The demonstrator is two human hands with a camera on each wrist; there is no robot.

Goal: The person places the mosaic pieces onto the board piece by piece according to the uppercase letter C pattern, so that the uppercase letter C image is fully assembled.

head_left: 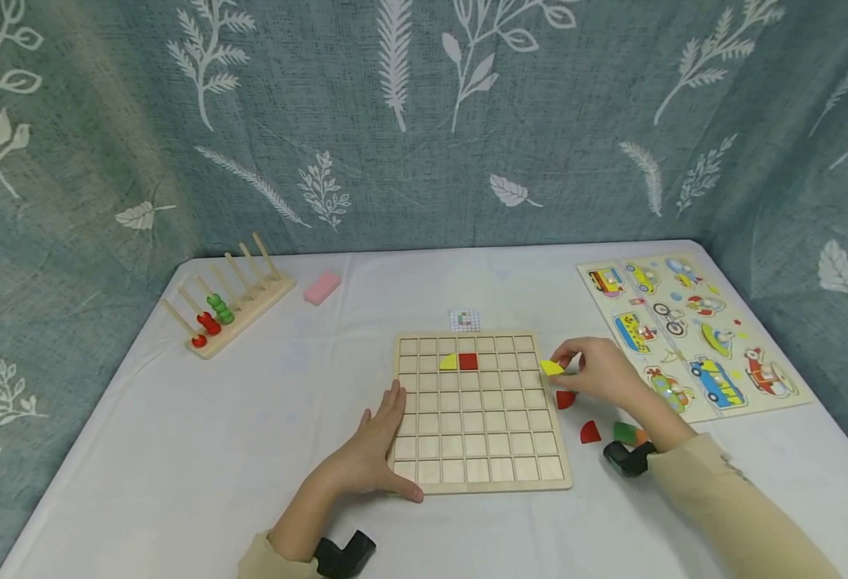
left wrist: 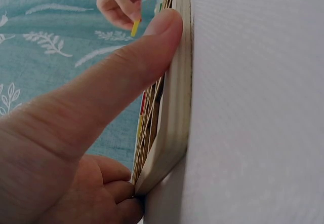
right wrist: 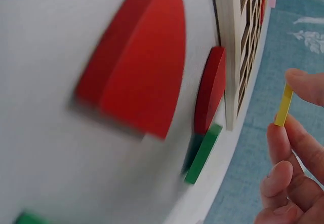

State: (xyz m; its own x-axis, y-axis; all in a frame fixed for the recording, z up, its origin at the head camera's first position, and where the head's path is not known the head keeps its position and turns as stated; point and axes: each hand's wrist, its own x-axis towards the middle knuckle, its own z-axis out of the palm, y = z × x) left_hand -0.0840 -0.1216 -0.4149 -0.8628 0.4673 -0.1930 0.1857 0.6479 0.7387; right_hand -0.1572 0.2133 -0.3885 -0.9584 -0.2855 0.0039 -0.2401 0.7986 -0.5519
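A wooden grid board (head_left: pixel 482 487) lies flat on the table. In its second row from the far side are a yellow quarter-circle piece (head_left: pixel 450 362) and a red square piece (head_left: pixel 468 361), side by side. My left hand (head_left: pixel 366 450) rests at the board's near left corner, fingers extended along the left side and thumb (left wrist: pixel 126 64) against the near edge. Just beyond the board's right edge, my right hand (head_left: pixel 598 371) pinches a yellow piece (right wrist: pixel 284 106) between thumb and fingers. Red quarter-circle pieces (right wrist: pixel 147 62) lie below it on the table.
A green piece (head_left: pixel 623 433) and an orange piece (head_left: pixel 642 437) lie near the right wrist. A small pattern card (head_left: pixel 464 320) sits behind the board. The picture puzzle (head_left: pixel 750 406) is at right; a peg stand (head_left: pixel 250 312) with beads and a pink block (head_left: pixel 321 287) are at left.
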